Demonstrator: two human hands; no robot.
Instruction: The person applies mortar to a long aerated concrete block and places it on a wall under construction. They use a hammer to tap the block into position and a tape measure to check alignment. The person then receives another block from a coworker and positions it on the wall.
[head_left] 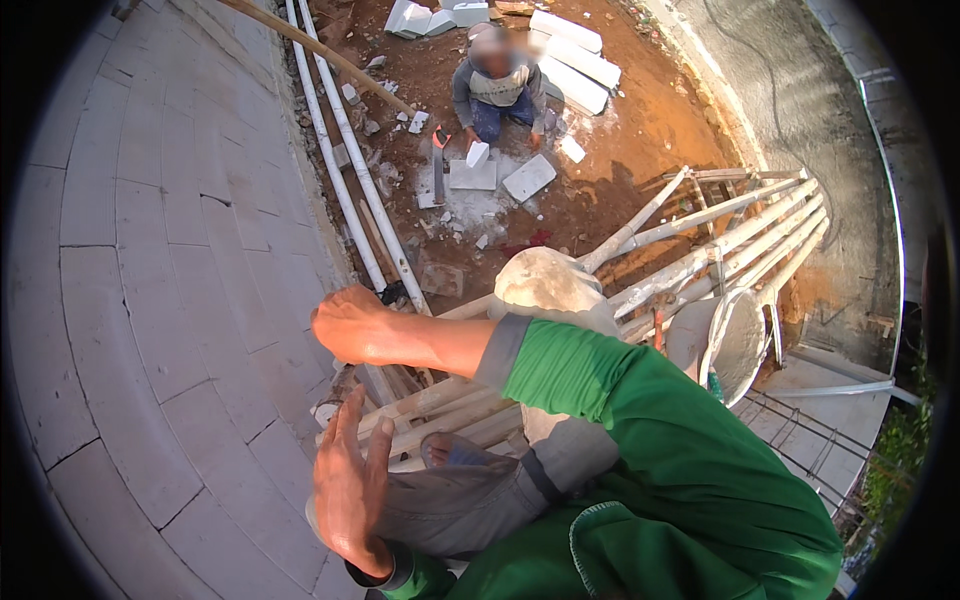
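Note:
My right hand [352, 325] reaches across in front of me, its arm in a green sleeve with a grey cuff. It is closed, right beside the wall [190, 280] of pale grey blocks. Whatever its fingers hold, if anything, is hidden. Below it, my left hand [350, 480] is raised near the same wall, fingers stretched upward and thumb apart, with nothing visible in it. Between the wall and my knees runs a platform of light poles [440, 415], and my sandalled foot [440, 450] rests there.
A pale bucket [738, 345] stands on the poles to the right. Below, a person [497, 85] crouches on reddish soil among white blocks [472, 175], near a handsaw [438, 170] with an orange handle. Two white pipes [345, 150] and a wooden pole [315, 45] lean along the wall.

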